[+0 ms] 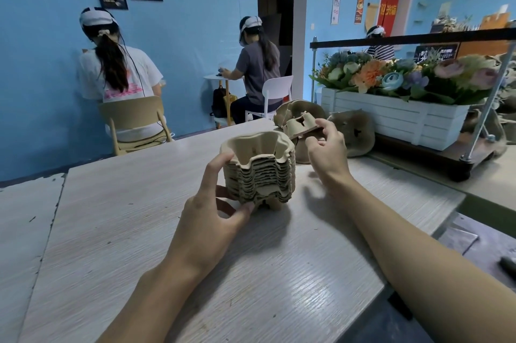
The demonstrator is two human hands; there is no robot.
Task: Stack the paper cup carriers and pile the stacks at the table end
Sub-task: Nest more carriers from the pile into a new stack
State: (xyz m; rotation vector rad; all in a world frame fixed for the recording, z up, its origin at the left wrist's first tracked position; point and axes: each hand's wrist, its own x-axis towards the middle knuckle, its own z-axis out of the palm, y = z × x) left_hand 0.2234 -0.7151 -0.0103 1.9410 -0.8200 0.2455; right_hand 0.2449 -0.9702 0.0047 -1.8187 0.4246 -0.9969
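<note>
Left hand curls round the stack of carriers mid-table, thumb low, probably steadying it for the next add. Right hand, at 1 o'clock of the stack, pinches a single carrier, likely to nest on top. Loose carriers lie further out at 1 o'clock, unstacked.

The stack of carriers hides some fingertips of the left hand. The right hand covers part of the single carrier and of the loose carriers behind it. A dark object is cut off at the right edge.
</note>
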